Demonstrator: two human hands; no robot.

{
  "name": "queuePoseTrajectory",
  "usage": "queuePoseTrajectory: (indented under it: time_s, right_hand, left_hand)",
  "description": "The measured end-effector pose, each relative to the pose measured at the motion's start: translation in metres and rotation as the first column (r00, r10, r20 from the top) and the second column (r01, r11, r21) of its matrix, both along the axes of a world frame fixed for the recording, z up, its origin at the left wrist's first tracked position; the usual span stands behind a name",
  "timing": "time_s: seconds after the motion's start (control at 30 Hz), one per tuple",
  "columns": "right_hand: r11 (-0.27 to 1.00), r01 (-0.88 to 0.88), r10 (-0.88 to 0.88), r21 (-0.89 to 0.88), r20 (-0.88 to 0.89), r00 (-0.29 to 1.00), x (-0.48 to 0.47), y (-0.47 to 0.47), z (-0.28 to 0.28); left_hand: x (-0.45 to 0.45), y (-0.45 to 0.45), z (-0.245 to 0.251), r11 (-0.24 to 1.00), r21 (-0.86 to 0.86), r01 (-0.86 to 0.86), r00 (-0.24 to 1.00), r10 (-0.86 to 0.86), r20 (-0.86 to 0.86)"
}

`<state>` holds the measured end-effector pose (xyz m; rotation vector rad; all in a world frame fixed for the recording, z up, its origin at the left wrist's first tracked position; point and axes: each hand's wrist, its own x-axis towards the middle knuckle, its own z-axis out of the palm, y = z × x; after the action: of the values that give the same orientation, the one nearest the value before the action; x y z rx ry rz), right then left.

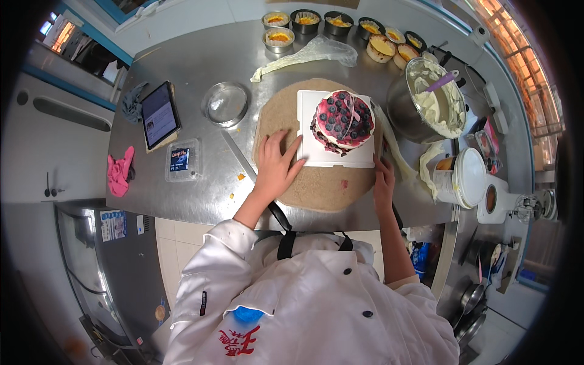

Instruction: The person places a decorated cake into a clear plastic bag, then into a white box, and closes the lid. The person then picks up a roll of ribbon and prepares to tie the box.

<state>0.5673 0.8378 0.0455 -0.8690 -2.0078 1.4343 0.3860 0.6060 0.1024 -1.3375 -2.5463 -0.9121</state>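
A round cake (345, 118) topped with blueberries, pink-red glaze and a thin pink ribbon stands toward the right of a square white cake board (337, 157). Beneath the board lies a brown mat (315, 189) with a red smear. My left hand (279, 162) is spread palm down, its fingertips by the board's left edge. Beside the lower right corner is my right hand (384, 178), fingers partly hidden and close together; its grip is unclear. A long knife (239, 153) passes under my left wrist, its black handle toward me.
A steel bowl (397, 109) of cream holds a purple-handled spatula (441, 81). Several cake tins (305, 22) line the back, near a piping bag (315, 52). Leftward are a round tin (225, 105), tablet (159, 114), clear box (182, 159) and pink cloth (120, 171). White-lidded tub (470, 178) stands right.
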Motion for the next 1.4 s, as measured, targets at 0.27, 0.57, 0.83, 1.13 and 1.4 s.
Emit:
queuePoseTrajectory:
  time_s: [0.27,0.57,0.83,1.13,1.4]
  right_hand:
    - [0.996,0.025,-0.029,0.082,0.046,0.999,-0.007,0.003,0.007]
    - [0.938,-0.051,-0.037,0.343,0.243,0.969,-0.016,0.009,0.047]
    - [0.918,-0.242,0.232,0.315,0.070,0.970,-0.108,0.109,0.036]
    - [0.870,-0.292,0.156,0.396,0.341,0.927,-0.097,0.113,0.013]
    - [0.970,-0.090,0.156,-0.226,0.293,0.943,-0.030,0.083,0.027]
  left_hand:
    - [0.024,-0.025,0.007,0.967,0.186,0.176,0.877,-0.240,0.417]
    - [-0.004,-0.014,-0.012,0.850,0.266,-0.455,0.763,0.217,0.609]
    - [0.040,-0.018,-0.002,0.783,0.221,-0.582,0.197,-0.127,0.972]
    - [0.007,-0.004,0.002,0.774,0.155,-0.614,0.154,-0.075,0.985]
    - [-0.034,0.001,-0.003,0.845,0.230,-0.483,0.238,-0.126,0.963]
